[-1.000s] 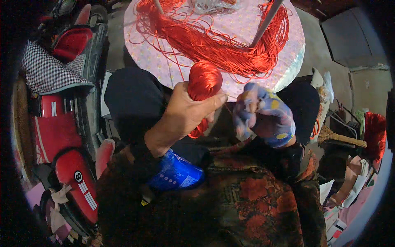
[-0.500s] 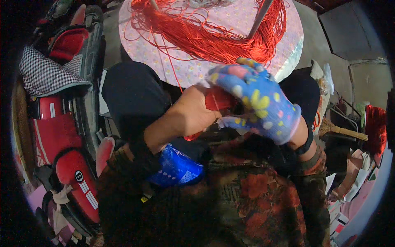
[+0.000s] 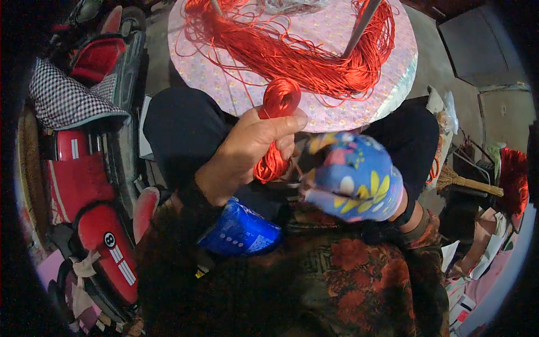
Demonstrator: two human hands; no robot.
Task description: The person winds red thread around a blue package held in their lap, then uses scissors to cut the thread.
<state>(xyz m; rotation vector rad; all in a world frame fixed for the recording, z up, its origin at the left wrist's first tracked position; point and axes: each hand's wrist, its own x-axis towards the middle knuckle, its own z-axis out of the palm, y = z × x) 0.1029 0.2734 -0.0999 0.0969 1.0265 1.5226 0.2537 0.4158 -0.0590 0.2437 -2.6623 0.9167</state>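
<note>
My bare left hand [image 3: 258, 137] is closed around the middle of a small hank of red cord [image 3: 281, 96], above my lap. A rounded loop end of the hank stands out above the thumb, and more strands bulge below the fingers. Just to its right is my right hand [image 3: 356, 180], in a blue flowered glove, blurred, with its fingers curled in. What lies between those fingertips is too smeared to make out. A large loose skein of red cord [image 3: 292, 53] lies on the round table, around two upright rods [image 3: 362, 28]. One strand runs from it toward my left hand.
The round table [image 3: 396, 92] has a pale patterned cover, with clear plastic [image 3: 292, 5] at its far side. A shiny blue packet [image 3: 241, 230] lies on my lap. Left stands a red ride-on vehicle [image 3: 104, 236] with a checked cloth [image 3: 67, 98]. Right lies a straw broom [image 3: 466, 182].
My right hand has moved off the hank, down toward me, uncovering it. The hank now points upward in my left hand. The view has shifted slightly.
</note>
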